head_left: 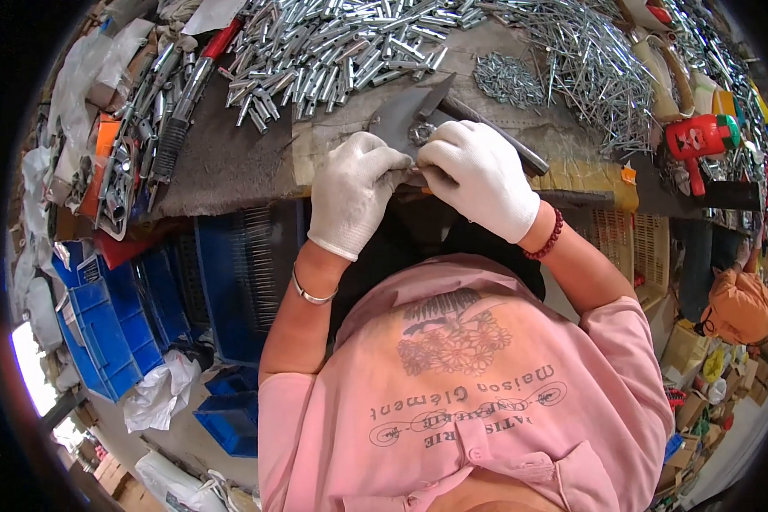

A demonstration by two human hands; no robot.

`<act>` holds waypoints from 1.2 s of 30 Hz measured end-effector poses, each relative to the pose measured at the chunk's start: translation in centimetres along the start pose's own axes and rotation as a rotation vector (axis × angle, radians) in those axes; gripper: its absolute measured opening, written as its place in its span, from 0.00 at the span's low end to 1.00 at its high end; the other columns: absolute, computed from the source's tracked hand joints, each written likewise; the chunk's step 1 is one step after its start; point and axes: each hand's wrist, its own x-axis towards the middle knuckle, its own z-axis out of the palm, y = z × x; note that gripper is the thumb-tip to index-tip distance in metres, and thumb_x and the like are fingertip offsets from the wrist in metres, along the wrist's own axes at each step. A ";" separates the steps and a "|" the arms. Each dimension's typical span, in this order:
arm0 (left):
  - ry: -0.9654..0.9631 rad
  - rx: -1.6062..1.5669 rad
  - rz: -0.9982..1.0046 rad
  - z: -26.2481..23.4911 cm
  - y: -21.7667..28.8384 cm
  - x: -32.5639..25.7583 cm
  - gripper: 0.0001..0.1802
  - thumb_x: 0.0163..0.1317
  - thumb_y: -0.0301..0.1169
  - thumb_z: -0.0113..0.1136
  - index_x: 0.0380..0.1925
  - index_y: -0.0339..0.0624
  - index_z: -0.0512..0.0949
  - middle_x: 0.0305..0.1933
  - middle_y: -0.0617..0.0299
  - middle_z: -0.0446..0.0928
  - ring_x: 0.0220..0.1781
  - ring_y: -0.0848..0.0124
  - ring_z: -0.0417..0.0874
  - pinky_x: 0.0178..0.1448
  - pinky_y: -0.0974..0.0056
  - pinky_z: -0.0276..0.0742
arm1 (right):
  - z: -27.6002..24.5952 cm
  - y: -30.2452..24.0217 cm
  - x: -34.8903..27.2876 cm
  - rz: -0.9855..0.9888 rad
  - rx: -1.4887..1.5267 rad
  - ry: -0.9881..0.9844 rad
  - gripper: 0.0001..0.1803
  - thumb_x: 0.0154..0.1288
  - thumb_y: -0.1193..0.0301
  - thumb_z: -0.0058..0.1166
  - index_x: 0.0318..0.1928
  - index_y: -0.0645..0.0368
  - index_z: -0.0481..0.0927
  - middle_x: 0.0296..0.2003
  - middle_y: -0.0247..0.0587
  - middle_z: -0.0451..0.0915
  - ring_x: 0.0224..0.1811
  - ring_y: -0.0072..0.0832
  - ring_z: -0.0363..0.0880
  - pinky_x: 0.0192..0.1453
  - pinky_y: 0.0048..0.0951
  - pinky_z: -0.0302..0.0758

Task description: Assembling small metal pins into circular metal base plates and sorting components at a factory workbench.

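My left hand [355, 189] and my right hand [480, 175], both in white gloves, meet at the front edge of the bench. The fingers of each are pinched together, tips almost touching. Whatever they hold is too small and too covered to make out. Just beyond them lie a dark, pointed flat metal piece [394, 118] and a small round metal part [421, 133]. A dark metal bar [508, 143] slants behind my right hand. Farther back is a big heap of short shiny metal tubes [333, 51].
Small metal pins [509, 80] and longer thin pins [593, 77] are heaped at the back right, near a red and green tool [700, 141]. Several hand tools [172, 141] crowd the left. Blue bins [111, 328] stand below. Another person [742, 303] is at far right.
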 end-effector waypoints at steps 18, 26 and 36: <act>-0.039 -0.078 -0.110 0.3 -0.3 -0.2 0.10 0.55 0.19 0.78 0.36 0.40 0.89 0.36 0.57 0.83 0.37 0.59 0.87 0.42 0.58 0.83 | -6.4 -0.4 -3.8 0.321 0.060 0.012 0.31 0.65 0.84 0.63 0.69 0.53 0.84 0.44 0.47 0.83 0.45 0.49 0.86 0.50 0.40 0.82; -0.049 -0.133 -0.104 0.2 -0.5 -0.1 0.10 0.56 0.18 0.77 0.37 0.39 0.89 0.37 0.56 0.83 0.38 0.59 0.87 0.43 0.59 0.83 | -6.1 -2.4 -3.9 0.186 -0.181 -0.160 0.28 0.68 0.80 0.59 0.65 0.39 0.88 0.40 0.38 0.83 0.37 0.41 0.87 0.37 0.37 0.82; -0.064 -0.150 -0.152 0.1 -0.3 -0.1 0.08 0.56 0.19 0.78 0.36 0.38 0.89 0.36 0.56 0.82 0.39 0.60 0.87 0.43 0.58 0.82 | -5.2 -2.2 -4.5 0.241 -0.175 -0.200 0.26 0.70 0.78 0.62 0.65 0.42 0.88 0.45 0.40 0.85 0.41 0.42 0.89 0.44 0.37 0.85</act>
